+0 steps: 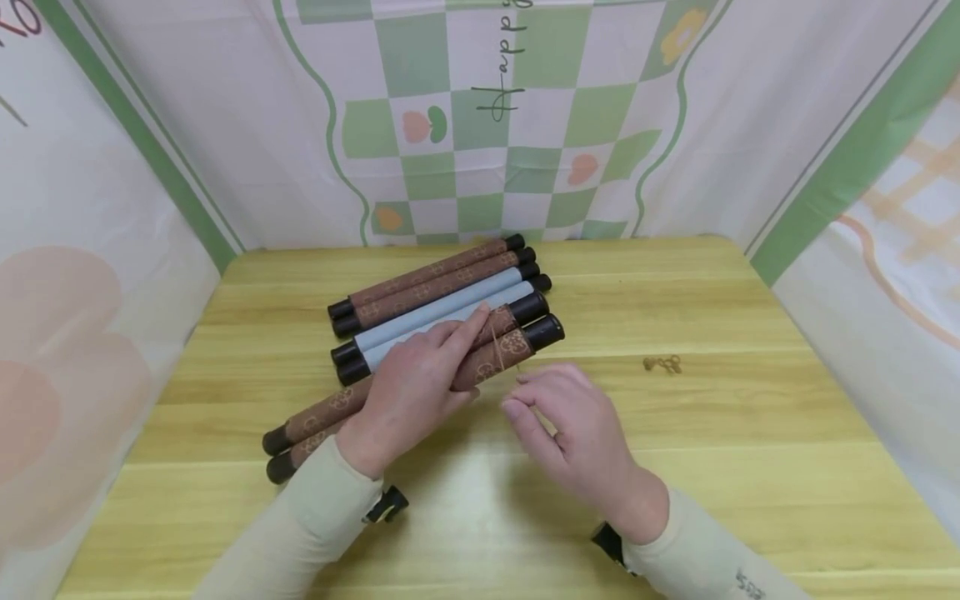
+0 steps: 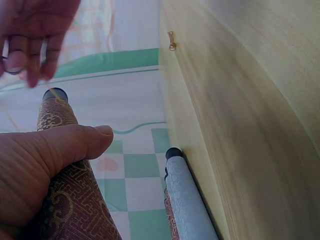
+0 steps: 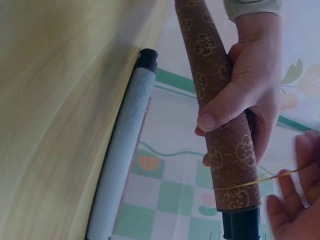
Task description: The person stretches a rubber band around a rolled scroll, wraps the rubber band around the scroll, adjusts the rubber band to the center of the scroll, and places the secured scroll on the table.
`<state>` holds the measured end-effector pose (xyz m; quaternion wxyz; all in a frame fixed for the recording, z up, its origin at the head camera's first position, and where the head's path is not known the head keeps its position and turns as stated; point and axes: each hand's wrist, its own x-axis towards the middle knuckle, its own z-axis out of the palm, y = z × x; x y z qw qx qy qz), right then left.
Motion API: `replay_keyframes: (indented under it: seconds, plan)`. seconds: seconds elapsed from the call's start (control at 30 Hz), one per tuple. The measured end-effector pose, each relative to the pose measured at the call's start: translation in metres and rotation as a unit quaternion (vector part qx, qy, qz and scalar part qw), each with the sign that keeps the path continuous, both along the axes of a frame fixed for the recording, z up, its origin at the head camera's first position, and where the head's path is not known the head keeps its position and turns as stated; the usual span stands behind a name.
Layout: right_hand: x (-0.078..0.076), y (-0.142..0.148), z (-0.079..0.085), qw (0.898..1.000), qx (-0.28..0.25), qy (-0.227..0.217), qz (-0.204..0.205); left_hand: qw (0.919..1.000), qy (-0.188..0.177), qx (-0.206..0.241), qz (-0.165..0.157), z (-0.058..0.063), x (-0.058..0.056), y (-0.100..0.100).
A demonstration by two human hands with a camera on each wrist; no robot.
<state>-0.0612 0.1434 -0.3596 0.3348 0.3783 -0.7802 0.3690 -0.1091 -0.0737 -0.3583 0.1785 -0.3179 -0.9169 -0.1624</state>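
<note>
My left hand (image 1: 420,375) grips a pair of brown patterned scrolls (image 1: 330,408) with black end knobs, held tilted above the table. A thin yellow rubber band (image 3: 235,187) circles the scrolls near their far end in the right wrist view. From there it stretches out to my right hand (image 1: 573,433), whose curled fingers hold its other end, just off the scrolls' right end. In the left wrist view, the left thumb (image 2: 75,142) lies across the brown fabric, and the right hand (image 2: 37,35) appears blurred beyond the knob.
Behind the held pair, two light blue scrolls (image 1: 442,308) and two more brown scrolls (image 1: 427,275) lie side by side on the wooden table (image 1: 750,500). Several small rubber bands (image 1: 663,364) lie to the right. Printed curtains (image 1: 285,167) enclose the back and sides.
</note>
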Motion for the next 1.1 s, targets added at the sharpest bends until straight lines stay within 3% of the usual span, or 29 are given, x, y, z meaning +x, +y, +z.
replay_keyframes:
  seconds: [0.1,0.17,0.27,0.4,0.63,0.73,0.8,0.87,0.93,1.03,1.1]
  plan:
    - [-0.002,-0.003,0.001,0.996,-0.027,0.071,0.039,0.9999,-0.01,0.008,-0.001,0.001,0.0,-0.001]
    - [-0.002,-0.004,0.001,0.993,-0.042,0.093,0.064,0.9998,-0.017,0.012,-0.001,0.004,0.0,-0.002]
    - [-0.003,-0.003,-0.001,0.988,-0.063,0.107,0.097,0.9994,-0.027,0.019,0.005,0.008,-0.002,-0.005]
    - [-0.002,-0.001,-0.005,0.984,-0.087,0.095,0.124,0.9984,-0.044,0.027,0.024,0.015,-0.004,-0.01]
    - [0.001,0.005,-0.024,0.985,-0.121,0.019,0.123,0.9967,-0.051,0.047,0.043,0.029,-0.006,-0.02]
    - [0.005,0.009,-0.028,0.98,-0.149,-0.066,0.118,0.9966,-0.039,0.058,0.043,0.033,-0.006,-0.025]
    - [0.008,0.01,-0.027,0.964,-0.176,-0.157,0.12,0.9964,-0.031,0.067,0.041,0.035,-0.005,-0.027]
    - [0.009,0.011,-0.024,0.93,-0.216,-0.261,0.143,0.9963,-0.023,0.073,0.037,0.036,-0.004,-0.029]
    - [0.008,0.012,-0.019,0.879,-0.26,-0.362,0.171,0.9965,-0.014,0.077,0.029,0.037,-0.002,-0.03]
    - [0.002,0.014,-0.014,0.778,-0.32,-0.49,0.229,0.9965,0.001,0.082,0.016,0.036,0.0,-0.03]
    - [-0.002,0.015,-0.011,0.697,-0.356,-0.56,0.272,0.9962,0.011,0.086,0.007,0.035,0.002,-0.03]
